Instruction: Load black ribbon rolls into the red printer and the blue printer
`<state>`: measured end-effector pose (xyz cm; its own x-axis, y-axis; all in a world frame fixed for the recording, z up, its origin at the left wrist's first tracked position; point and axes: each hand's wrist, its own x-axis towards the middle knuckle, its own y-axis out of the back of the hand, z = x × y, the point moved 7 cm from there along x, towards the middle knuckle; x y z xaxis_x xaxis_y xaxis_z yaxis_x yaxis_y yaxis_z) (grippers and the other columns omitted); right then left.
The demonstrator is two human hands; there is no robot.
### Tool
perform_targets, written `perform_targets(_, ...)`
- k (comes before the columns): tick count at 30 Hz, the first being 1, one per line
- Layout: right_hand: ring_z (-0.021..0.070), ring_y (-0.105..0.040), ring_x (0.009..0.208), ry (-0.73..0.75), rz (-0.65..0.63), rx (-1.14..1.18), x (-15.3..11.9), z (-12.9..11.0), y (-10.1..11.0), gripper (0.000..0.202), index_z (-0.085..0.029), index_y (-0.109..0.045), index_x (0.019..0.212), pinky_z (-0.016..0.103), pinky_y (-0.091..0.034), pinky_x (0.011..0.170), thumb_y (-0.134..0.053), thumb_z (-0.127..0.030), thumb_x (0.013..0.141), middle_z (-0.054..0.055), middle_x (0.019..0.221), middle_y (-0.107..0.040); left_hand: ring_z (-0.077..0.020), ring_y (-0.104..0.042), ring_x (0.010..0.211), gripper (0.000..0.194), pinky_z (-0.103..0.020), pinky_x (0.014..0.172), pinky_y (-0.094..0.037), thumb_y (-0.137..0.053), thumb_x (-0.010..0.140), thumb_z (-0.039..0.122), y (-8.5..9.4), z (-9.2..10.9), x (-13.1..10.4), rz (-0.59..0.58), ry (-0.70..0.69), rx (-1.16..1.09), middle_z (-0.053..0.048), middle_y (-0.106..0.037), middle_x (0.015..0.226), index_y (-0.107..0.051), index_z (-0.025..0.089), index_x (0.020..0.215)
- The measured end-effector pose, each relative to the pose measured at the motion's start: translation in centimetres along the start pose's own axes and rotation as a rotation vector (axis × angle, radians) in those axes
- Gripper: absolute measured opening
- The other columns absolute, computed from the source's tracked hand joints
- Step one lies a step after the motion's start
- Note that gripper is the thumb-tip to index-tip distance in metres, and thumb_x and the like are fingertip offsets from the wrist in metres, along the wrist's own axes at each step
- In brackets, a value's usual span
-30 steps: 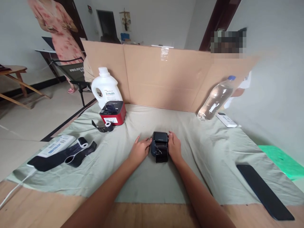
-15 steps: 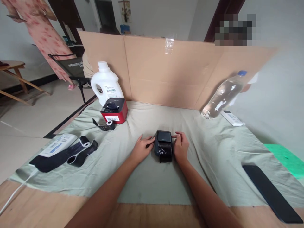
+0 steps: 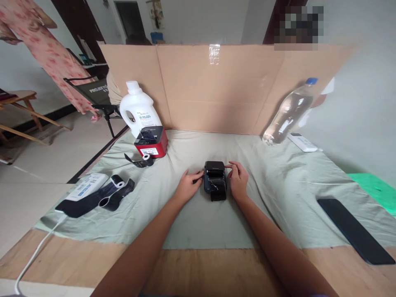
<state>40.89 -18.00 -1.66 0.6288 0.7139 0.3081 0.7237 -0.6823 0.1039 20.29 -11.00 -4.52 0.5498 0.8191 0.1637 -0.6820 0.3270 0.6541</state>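
A small black printer (image 3: 215, 181) sits on the pale green cloth (image 3: 192, 218), its lid raised partway and a glossy black strip hanging over its front. My left hand (image 3: 189, 184) rests on the cloth at its left side, fingers spread, fingertips at the casing. On the other side is my right hand (image 3: 238, 179), its index finger stretched to the printer's upper right edge and the other fingers curled. Whether anything lies inside those curled fingers is hidden. To the left, a red and black printer (image 3: 151, 142) has a small black roll (image 3: 147, 159) before it.
A white jug (image 3: 140, 109) stands behind the red printer. Black rolls (image 3: 116, 198) and a white box (image 3: 88, 186) lie left. At right are a leaning water bottle (image 3: 289, 111), a white device (image 3: 302, 142) and a black phone (image 3: 354, 231). Cardboard (image 3: 213, 90) closes the back; people are beyond.
The black printer's lid, lying flatter before, now stands tilted up. Both hands stay beside the printer. The whole view has shifted slightly.
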Motion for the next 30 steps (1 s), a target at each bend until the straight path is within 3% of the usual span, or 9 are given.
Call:
perform_targets(9,0.0124,-0.049,0.046,-0.01,-0.011,0.004,-0.2,0.2,0.2,0.037,-0.014,-0.072,0.1,0.03,-0.047,0.057,-0.048,-0.039,0.088,0.01,0.088,-0.077,-0.0204,-0.054,0.133,0.04,-0.054,0.126,-0.014,-0.05,0.092,0.023,0.1,0.3,-0.1,0.005,-0.007,-0.002,-0.001,-0.061,0.136,-0.064,0.029,0.129)
perform_targets(14,0.0133,-0.053,0.047,-0.036,-0.049,0.048,-0.2,0.8,-0.3,0.044,-0.016,-0.072,0.107,0.032,-0.049,0.053,-0.049,-0.047,0.087,0.012,0.106,-0.075,-0.0202,-0.054,0.134,0.041,-0.053,0.126,-0.016,-0.051,0.092,0.022,0.1,0.3,-0.1,0.016,-0.015,0.026,-0.002,-0.061,0.137,-0.063,0.028,0.13)
perform_targets(18,0.0245,-0.07,0.082,-0.02,-0.082,0.019,0.2,1.3,-0.7,0.048,-0.017,-0.071,0.114,0.04,-0.057,0.077,-0.048,-0.049,0.087,0.012,0.114,-0.073,-0.0211,-0.053,0.134,0.042,-0.054,0.126,-0.017,-0.051,0.092,0.022,0.0,0.2,0.0,0.014,-0.02,0.029,-0.002,-0.061,0.137,-0.063,0.028,0.131)
perform_targets(22,0.0276,-0.063,0.116,0.037,-0.15,-0.026,0.5,1.3,-1.4,0.05,-0.017,-0.067,0.124,0.043,-0.049,0.101,-0.047,-0.048,0.09,0.011,0.127,-0.068,-0.0208,-0.053,0.134,0.041,-0.053,0.126,-0.018,-0.051,0.092,0.022,0.0,0.0,0.1,0.019,-0.015,0.03,-0.002,-0.062,0.136,-0.064,0.028,0.13)
perform_targets(25,0.0268,-0.057,0.126,0.06,-0.186,-0.084,0.5,1.2,-1.8,0.052,-0.015,-0.064,0.129,0.043,-0.043,0.109,-0.046,-0.046,0.091,0.012,0.133,-0.064,-0.0201,-0.054,0.133,0.041,-0.051,0.126,-0.018,-0.051,0.092,0.022,-0.1,0.0,0.1,0.02,-0.017,0.034,-0.001,-0.063,0.134,-0.064,0.029,0.13)
perform_targets(28,0.0269,-0.061,0.12,0.069,-0.195,-0.169,0.4,0.9,-1.8,0.052,-0.015,-0.064,0.129,0.042,-0.046,0.104,-0.044,-0.045,0.092,0.012,0.13,-0.065,-0.0196,-0.055,0.132,0.04,-0.05,0.126,-0.018,-0.05,0.092,0.022,0.0,0.0,0.1,0.029,-0.016,0.034,-0.001,-0.064,0.133,-0.065,0.029,0.129)
perform_targets(30,0.0254,-0.068,0.1,0.08,-0.193,-0.235,0.5,0.4,-1.7,0.049,-0.016,-0.068,0.123,0.04,-0.052,0.092,-0.042,-0.044,0.093,0.012,0.128,-0.067,-0.0195,-0.056,0.131,0.04,-0.05,0.126,-0.019,-0.05,0.093,0.023,0.0,0.1,0.0,0.034,-0.019,0.03,-0.001,-0.064,0.132,-0.065,0.028,0.129)
